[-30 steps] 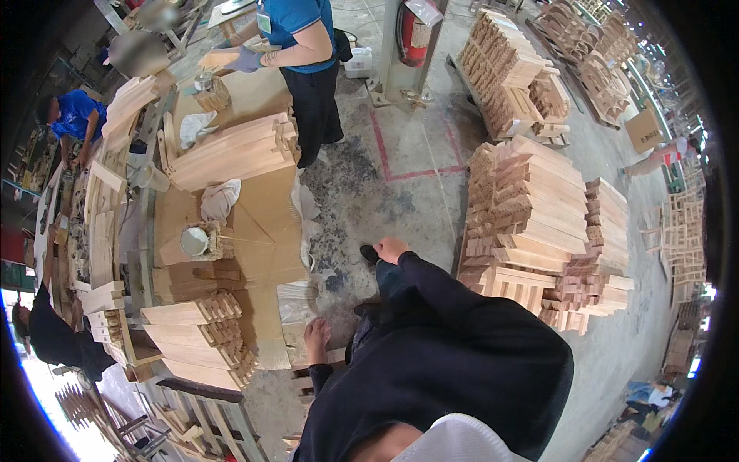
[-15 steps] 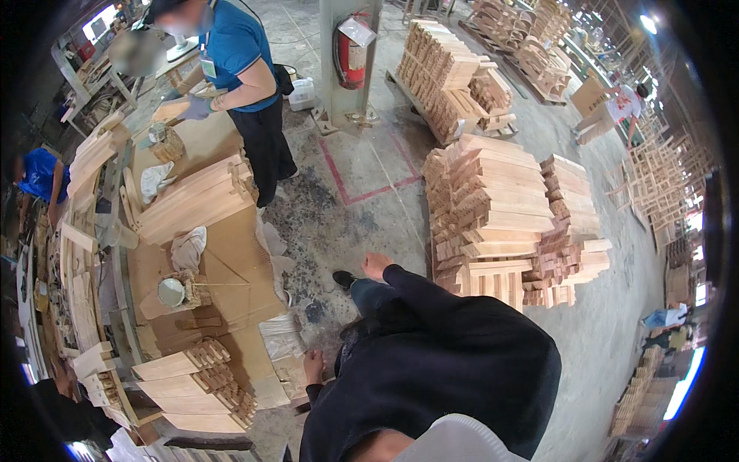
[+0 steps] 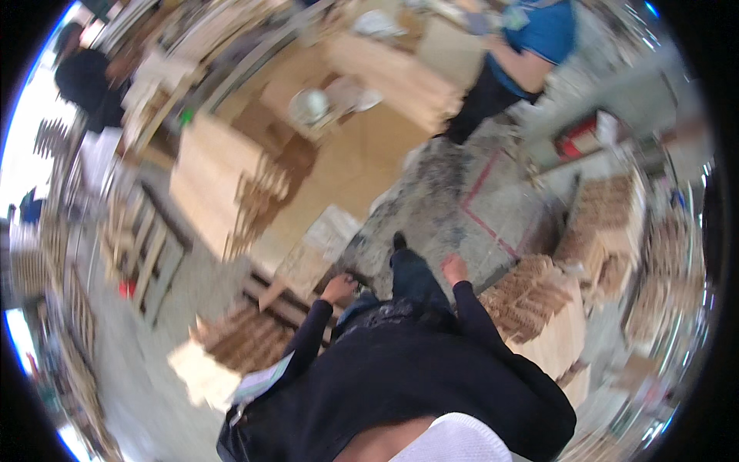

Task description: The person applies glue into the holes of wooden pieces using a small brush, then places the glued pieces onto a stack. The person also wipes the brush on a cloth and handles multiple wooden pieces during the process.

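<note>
Black sleeves run up from the lower edge to both hands: the left hand [image 3: 339,289] hangs at the person's side with fingers curled loosely and nothing in them, just beside a low wooden pallet [image 3: 296,296], while the right hand [image 3: 454,269] is held out with its fingers loosely open, empty, near a stack of cut wood pieces [image 3: 539,308]. Beyond lie stained concrete floor [image 3: 462,208], a long worktable [image 3: 346,177] piled with timber, and a person in a blue shirt [image 3: 539,38] standing at its far end; motion blur softens everything.
</note>
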Demonstrator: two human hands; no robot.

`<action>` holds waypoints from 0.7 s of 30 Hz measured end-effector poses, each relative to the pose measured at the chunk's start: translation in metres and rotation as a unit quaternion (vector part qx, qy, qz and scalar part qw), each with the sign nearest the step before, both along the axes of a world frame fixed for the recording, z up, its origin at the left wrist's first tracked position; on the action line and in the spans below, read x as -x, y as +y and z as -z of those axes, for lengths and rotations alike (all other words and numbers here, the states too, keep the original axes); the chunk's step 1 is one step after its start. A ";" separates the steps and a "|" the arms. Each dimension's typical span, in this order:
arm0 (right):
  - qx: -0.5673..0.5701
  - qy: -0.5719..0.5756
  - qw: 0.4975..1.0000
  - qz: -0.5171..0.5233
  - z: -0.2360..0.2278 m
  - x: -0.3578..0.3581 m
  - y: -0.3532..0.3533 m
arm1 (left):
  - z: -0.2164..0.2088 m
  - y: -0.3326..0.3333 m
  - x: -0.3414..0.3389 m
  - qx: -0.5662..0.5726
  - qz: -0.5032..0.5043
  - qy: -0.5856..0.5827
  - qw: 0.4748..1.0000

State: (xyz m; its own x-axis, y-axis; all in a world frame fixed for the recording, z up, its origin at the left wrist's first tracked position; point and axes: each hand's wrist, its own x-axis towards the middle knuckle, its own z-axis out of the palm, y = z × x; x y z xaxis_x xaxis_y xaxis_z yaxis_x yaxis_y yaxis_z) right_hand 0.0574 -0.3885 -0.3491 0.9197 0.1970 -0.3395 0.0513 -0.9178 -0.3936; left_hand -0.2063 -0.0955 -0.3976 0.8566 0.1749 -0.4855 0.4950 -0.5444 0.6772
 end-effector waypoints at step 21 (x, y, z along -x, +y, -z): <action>-0.224 -0.311 0.837 -0.391 -0.184 -0.270 0.331 | -0.214 0.001 -0.180 0.045 -0.484 -0.024 0.873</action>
State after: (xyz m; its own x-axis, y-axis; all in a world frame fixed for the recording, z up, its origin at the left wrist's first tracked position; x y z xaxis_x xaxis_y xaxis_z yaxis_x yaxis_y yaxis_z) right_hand 0.3275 -0.0576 -0.1651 0.4207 0.8012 0.4256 0.8905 -0.2751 -0.3624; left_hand -0.0260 -0.0944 -0.1832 0.3476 0.7915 -0.5028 0.6637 0.1711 0.7282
